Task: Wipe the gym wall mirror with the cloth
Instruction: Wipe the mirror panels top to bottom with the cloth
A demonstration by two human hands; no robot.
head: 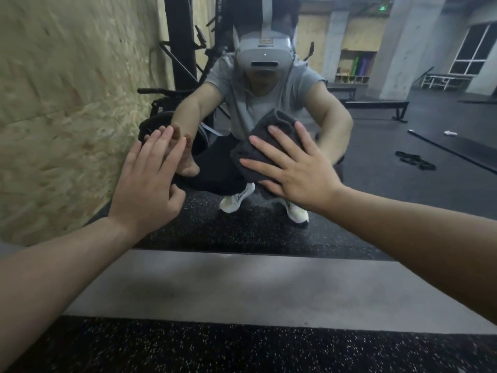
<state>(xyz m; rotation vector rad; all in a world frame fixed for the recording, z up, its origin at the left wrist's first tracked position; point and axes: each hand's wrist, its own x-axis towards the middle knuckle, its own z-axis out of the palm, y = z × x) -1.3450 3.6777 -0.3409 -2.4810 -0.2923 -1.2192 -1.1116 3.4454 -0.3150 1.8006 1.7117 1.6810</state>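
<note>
The wall mirror (pixel 390 146) fills the view ahead and reflects a crouching person in a grey shirt. My right hand (pixel 293 168) lies flat with spread fingers on a dark grey cloth (pixel 271 127), pressing it against the glass low on the mirror. My left hand (pixel 150 179) rests flat against the mirror near its left edge, fingers together, holding nothing. Its reflection meets it fingertip to fingertip.
A chipboard wall (pixel 67 111) borders the mirror on the left. A grey ledge (pixel 242 286) runs along the mirror's base above speckled black rubber flooring (pixel 215 348). The reflection shows a black rack, benches, pillars and windows.
</note>
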